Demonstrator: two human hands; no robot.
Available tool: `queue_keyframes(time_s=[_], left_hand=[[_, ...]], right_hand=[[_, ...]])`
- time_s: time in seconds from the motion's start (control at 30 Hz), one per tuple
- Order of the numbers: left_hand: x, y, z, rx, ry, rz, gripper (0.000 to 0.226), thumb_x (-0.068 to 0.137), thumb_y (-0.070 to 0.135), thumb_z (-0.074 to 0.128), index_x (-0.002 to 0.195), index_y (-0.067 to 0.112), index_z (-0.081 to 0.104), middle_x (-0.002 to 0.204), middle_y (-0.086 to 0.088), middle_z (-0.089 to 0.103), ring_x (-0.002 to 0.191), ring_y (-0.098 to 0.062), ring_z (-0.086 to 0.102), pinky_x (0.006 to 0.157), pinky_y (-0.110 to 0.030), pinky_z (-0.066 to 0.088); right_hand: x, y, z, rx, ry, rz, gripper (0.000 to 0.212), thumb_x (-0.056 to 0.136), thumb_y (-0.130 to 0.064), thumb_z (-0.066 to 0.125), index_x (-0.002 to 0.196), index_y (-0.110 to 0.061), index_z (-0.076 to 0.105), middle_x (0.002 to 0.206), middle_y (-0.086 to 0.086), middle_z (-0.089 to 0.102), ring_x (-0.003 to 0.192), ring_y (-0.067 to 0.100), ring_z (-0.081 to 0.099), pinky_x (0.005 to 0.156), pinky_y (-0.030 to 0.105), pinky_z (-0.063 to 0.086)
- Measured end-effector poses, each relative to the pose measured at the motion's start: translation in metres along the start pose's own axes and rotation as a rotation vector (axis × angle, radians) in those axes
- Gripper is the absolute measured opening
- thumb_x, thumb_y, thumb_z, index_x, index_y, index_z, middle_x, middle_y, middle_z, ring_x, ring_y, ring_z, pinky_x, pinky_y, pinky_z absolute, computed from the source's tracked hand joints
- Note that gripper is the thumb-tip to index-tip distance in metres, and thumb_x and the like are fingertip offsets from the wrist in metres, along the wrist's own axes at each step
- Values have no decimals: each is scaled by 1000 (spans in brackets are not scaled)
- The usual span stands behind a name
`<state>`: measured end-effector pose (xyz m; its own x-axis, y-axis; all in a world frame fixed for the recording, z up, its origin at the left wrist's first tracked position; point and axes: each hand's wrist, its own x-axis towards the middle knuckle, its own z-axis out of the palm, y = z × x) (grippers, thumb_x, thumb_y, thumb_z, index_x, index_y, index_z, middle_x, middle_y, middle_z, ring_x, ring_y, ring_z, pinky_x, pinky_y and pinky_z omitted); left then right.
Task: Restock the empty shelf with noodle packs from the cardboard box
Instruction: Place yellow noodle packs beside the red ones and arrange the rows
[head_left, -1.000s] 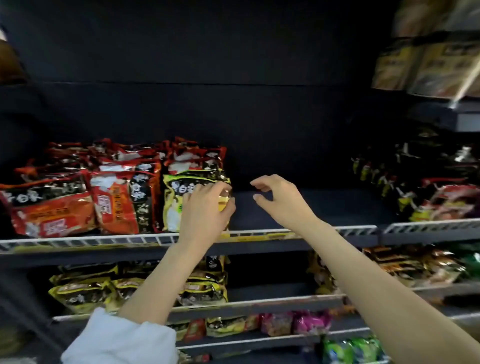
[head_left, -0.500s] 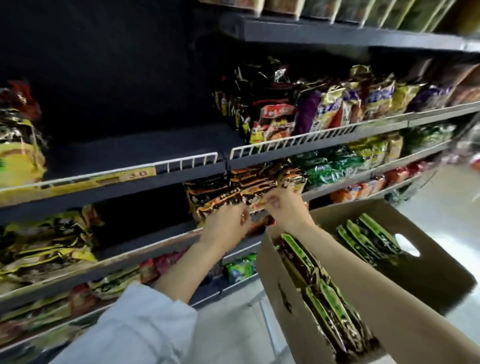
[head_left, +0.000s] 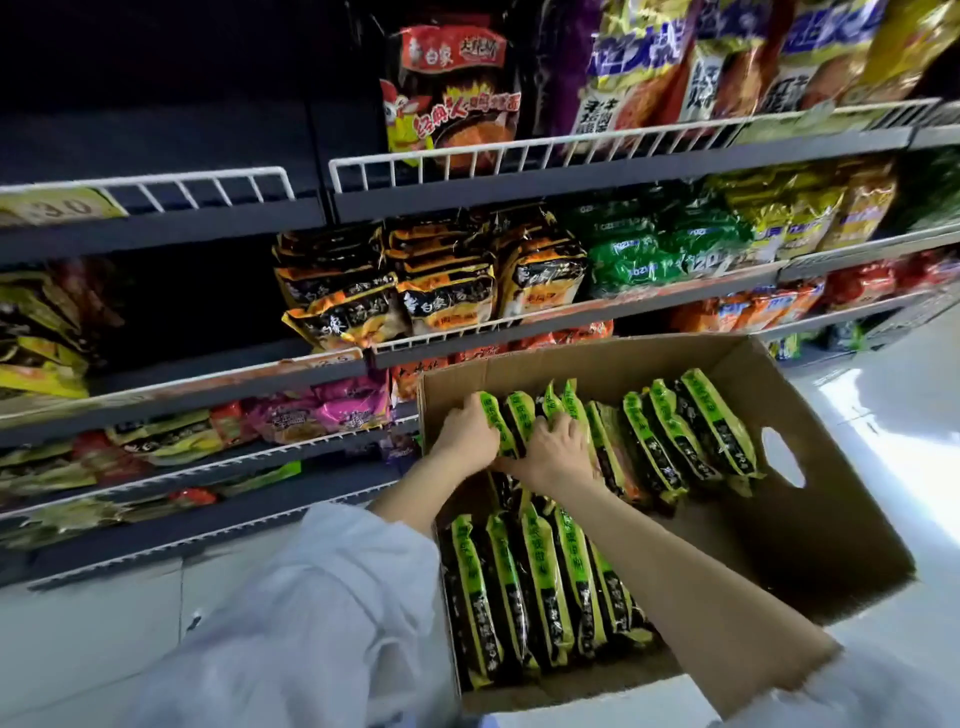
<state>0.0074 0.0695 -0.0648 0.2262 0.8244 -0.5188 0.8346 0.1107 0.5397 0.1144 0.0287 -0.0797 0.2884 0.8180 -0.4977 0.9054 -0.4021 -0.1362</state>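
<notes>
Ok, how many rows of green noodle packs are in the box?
2: a far row, gripped by the left hand and right hand, and a near row. More may hide beneath.

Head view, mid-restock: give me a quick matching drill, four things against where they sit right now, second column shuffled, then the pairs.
Things:
1. green-and-black noodle packs
2. red chicken-print pack
3. orange-and-black packs
4. pink packs

Places:
A. top shelf, behind the white wire rail
B. shelf just left of the box's far corner
C. standing on edge in rows inside the cardboard box
D. middle shelf, left of the green bags

Pairs: 1-C, 2-A, 3-D, 4-B. The left hand and right hand both grip packs in the box's far row.
</notes>
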Motion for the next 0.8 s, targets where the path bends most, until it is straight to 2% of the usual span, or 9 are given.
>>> queue_keyframes(time_s=[0.1, 0.2, 0.37, 0.47, 0.53, 0.63, 0.7, 0.77, 0.8], left_hand=[[9, 4, 8, -137, -72, -112, 59, 100, 21, 36, 152, 16, 8, 145, -17, 39, 121, -35, 49, 88, -36, 44], [13, 0, 15, -457, -111, -272, 57, 101, 30, 35, 151, 24, 10, 150, -8, 30, 125, -34, 44, 92, -45, 47], [17, -6, 17, -663, -72, -331, 50, 101, 31, 33, 149, 24, 21, 143, -9, 38, 113, -32, 48, 93, -46, 44], [13, -7, 12, -669, -39, -297, 42, 101, 29, 33, 142, 20, 35, 131, -10, 45, 108, -32, 51, 90, -41, 47], [9, -8, 6, -595, 49, -219, 31, 100, 25, 36, 127, 18, 49, 123, -8, 49, 109, -33, 56, 94, -41, 48], [-4, -3, -12, -461, 173, -59, 41, 97, 20, 44, 138, 15, 42, 122, -4, 52, 97, -20, 55, 88, -32, 45], [-15, 1, -28, -411, 225, 62, 48, 93, 21, 54, 140, 15, 40, 130, -4, 49, 110, -15, 50, 94, -31, 40], [-25, 5, -50, -401, 239, 114, 63, 88, 26, 64, 143, 18, 34, 144, -3, 40, 131, -20, 41, 106, -36, 34], [-30, 7, -63, -416, 219, 129, 72, 84, 29, 68, 145, 19, 31, 147, -2, 37, 135, -21, 37, 108, -37, 32]], right_hand=[[0, -2, 16, -40, 95, -9, 97, 80, -65, 55, 145, -1, 22, 156, 20, 5, 145, 34, 4, 117, 42, 11], [1, -5, 25, -104, 229, -41, 88, 82, -59, 59, 140, 0, 29, 151, 21, 18, 140, 35, 16, 114, 40, 20], [10, -18, 33, 9, 144, -74, 91, 80, -49, 68, 141, 0, 21, 135, 20, 43, 128, 33, 39, 99, 37, 42], [14, -22, 26, 90, 106, -61, 92, 78, -44, 72, 141, -1, 20, 132, 19, 49, 126, 34, 42, 93, 40, 46], [13, -19, 16, 166, 98, -50, 93, 77, -44, 73, 141, -4, 20, 130, 17, 51, 125, 34, 44, 91, 42, 47], [2, -9, -12, 295, 112, -83, 90, 76, -43, 74, 140, -6, 21, 116, 12, 59, 110, 31, 55, 82, 42, 53], [-8, -1, -40, 390, 111, -159, 80, 75, -36, 75, 134, -6, 29, 103, 8, 61, 95, 27, 61, 74, 38, 54], [-19, 5, -70, 473, 94, -232, 72, 74, -30, 76, 129, -6, 36, 94, 3, 62, 82, 20, 63, 70, 33, 53], [-24, 6, -85, 492, 85, -268, 70, 73, -29, 77, 128, -7, 39, 93, 1, 64, 79, 17, 64, 69, 32, 54]])
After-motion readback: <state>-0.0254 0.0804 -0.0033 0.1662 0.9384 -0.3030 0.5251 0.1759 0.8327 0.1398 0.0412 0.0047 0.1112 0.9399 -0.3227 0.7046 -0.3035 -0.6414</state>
